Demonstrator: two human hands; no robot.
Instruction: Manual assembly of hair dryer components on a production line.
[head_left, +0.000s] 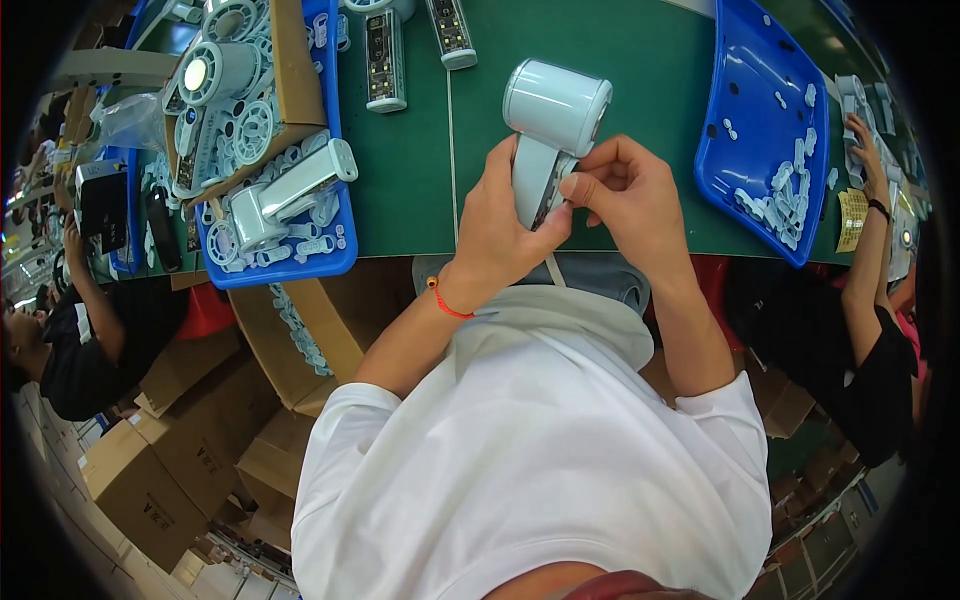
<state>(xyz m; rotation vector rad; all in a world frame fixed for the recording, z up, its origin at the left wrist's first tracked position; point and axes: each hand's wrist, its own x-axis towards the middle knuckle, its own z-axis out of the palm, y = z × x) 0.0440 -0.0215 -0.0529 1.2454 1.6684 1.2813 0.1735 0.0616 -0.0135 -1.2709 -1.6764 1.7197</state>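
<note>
A pale blue handheld fan [555,105] with a drum-shaped head is held up over the green table. My left hand [500,232], with a red string bracelet at its wrist, is closed around the fan's handle. The handle's right side lies open and shows dark inner parts. At that side, the thumb and forefinger of my right hand [636,200] are pinched together against the handle. Whatever sits between those fingertips is too small and covered to make out. The fan's head stays above both hands, tilted a little to the right.
On the left, a blue tray [340,235] holds pale blue fan parts and a cardboard box [300,65] of more. Two handle units with exposed circuit boards [385,60] lie at the back. A blue tray [735,130] of small pieces stands right. Co-workers sit on both sides.
</note>
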